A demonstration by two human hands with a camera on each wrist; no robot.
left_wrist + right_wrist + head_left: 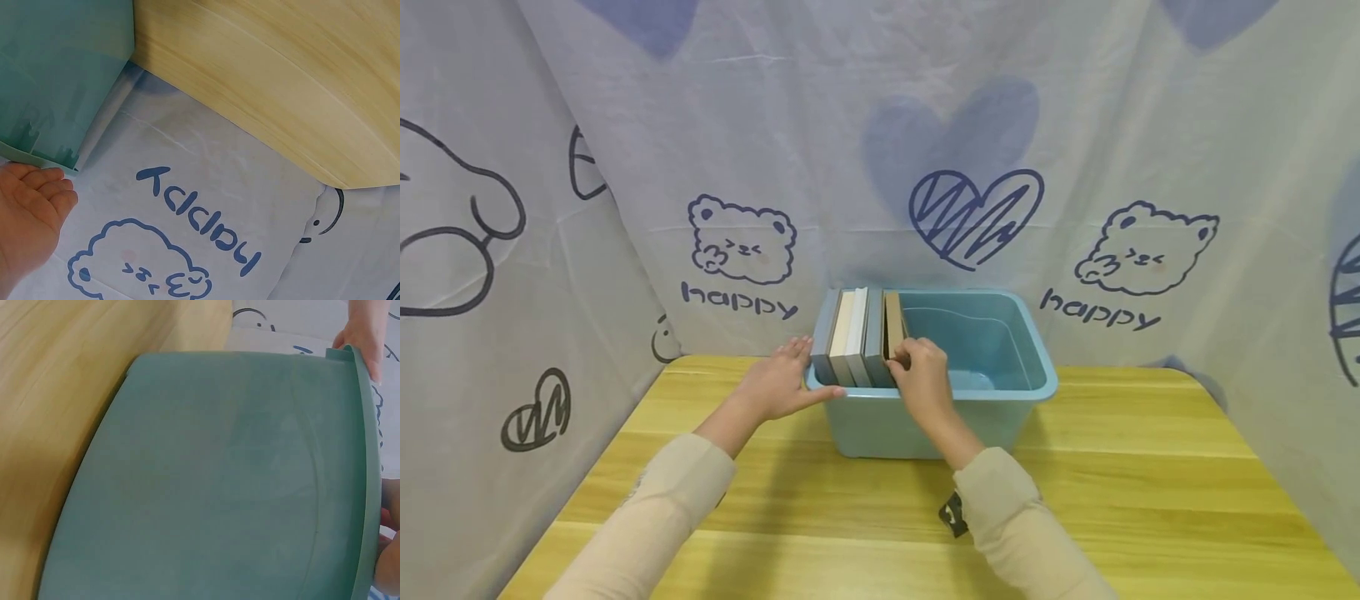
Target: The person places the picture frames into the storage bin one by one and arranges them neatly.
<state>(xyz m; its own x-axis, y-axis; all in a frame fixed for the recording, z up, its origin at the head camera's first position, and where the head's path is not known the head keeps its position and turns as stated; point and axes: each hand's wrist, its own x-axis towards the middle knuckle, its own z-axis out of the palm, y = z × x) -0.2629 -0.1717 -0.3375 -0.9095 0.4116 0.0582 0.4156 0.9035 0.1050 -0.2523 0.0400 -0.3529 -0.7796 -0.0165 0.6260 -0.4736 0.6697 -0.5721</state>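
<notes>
A light blue plastic bin (925, 427) stands on the table with several books upright in its left part. Grey-blue covers and pale page edges show, including a white-edged book (856, 321). My left hand (778, 379) rests on the bin's left rim, thumb stretched along the front edge; in the left wrist view its fingers (53, 184) touch the rim. With curled thumb and forefinger, my right hand (925, 379) pinches the near end of the brown book (893, 317), the rightmost in the row. The bin's front wall (206, 462) fills most of the right wrist view.
The bin's right part shows its bare inner wall (985, 333). A small black item (953, 514) lies on the wooden table (850, 533) beside my right sleeve. Printed white cloth (850, 167) hangs close behind the bin and along both sides.
</notes>
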